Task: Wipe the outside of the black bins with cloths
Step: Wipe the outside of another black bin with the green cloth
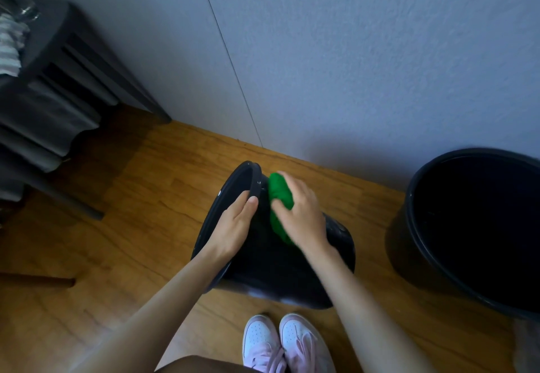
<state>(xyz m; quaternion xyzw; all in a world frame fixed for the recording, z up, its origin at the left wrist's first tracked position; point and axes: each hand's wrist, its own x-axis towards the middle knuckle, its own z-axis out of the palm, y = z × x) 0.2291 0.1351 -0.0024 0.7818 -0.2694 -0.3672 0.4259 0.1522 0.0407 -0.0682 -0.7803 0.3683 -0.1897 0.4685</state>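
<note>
Bin [263, 264] on its side lies on the wooden floor [122, 255] just ahead of your shoes [287, 343], mouth turned left. Your left hand [233, 226] grips its rim, thumb outside and fingers hidden within. Your right hand [302, 214] presses a green cloth [279, 197] flat against the bin's outer wall near the rim. A second black bin [409, 241] stands upright by the wall [350, 51] to your right, well apart.

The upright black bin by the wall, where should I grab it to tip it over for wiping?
Grip the upright black bin by its thick rolled rim, from above on the near left side. The mouth faces up, open and apparently empty.
</note>
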